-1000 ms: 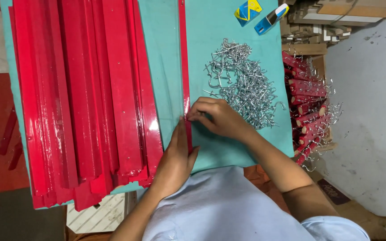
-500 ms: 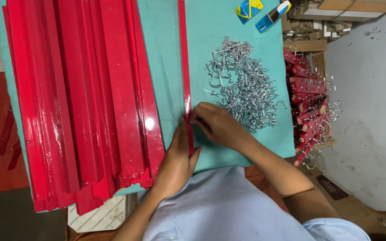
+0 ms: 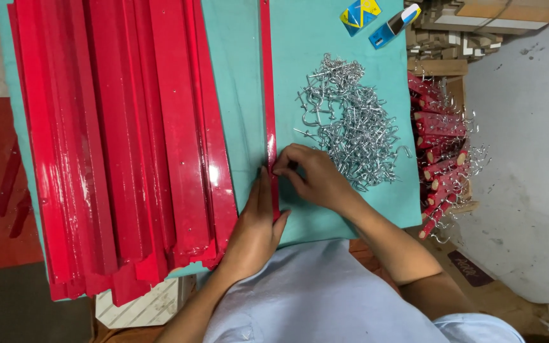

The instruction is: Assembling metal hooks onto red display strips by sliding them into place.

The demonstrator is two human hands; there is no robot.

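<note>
Near the front edge of the bench [image 3: 325, 25], which has a teal cover, we press our left hand [image 3: 257, 222] flat along 1 narrow red strip [image 3: 265, 76]. This strip lies alone on the cover and runs from the front edge straight to the back edge, in the middle of the bench. The fingers of the left hand are stretched out and closed together, and they lie against the strip without gripping it. Our right hand [image 3: 312, 178] touches the strip from the other side; its fingers are curled and pinched at the strip's edge. We cannot tell if a small piece is between the fingertips.

We judge the strip to be stiff, light and glossy, so it may be slippery under the fingers. Because it is long and thin, it can swing at the far end, so a hold near the worked place, with 1 palm pressing it down, seems best.

Just right of the right hand lies a heap of metal hooks [image 3: 351, 127]; they look tangled and sharp. On the left side of the bench lies a big stack of red strips [image 3: 115, 140], near the left hand. Off the right edge we see red pieces with hooks [image 3: 443, 159]. At the back right corner lie a blue and yellow packet [image 3: 359, 14] and a blue tool [image 3: 394, 25].
</note>
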